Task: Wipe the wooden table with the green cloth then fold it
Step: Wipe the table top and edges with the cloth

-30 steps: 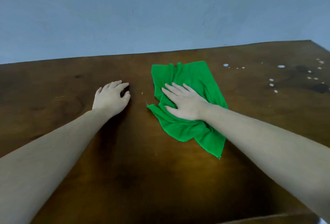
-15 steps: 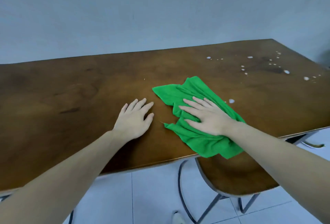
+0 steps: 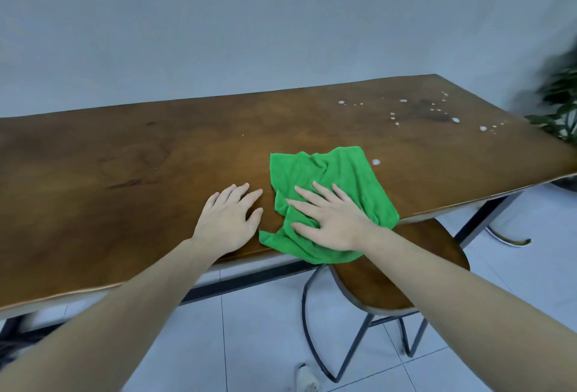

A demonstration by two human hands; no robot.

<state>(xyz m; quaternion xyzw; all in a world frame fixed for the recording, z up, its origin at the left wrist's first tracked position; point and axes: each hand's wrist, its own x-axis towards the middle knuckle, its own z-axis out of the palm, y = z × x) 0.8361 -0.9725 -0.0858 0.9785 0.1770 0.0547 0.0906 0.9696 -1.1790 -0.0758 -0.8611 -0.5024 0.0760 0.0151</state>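
The right hand (image 3: 331, 223) lies flat with its fingers (image 3: 304, 193) straight and spread, pressing the green cloth (image 3: 340, 173) onto the table (image 3: 125, 173). The rumpled cloth reaches beyond the fingertips and trails under the wrist over the table's near edge. Just left of it, the left hand (image 3: 228, 223) rests palm-down on bare wood, fingers straight and slightly apart. White droplets (image 3: 376, 161) lie beyond the cloth, more toward the far right corner. A wooden stool (image 3: 406, 266) stands beneath the right forearm.

Green cloth (image 3: 340, 173), brown wooden table (image 3: 125, 173), white droplets (image 3: 376, 161).
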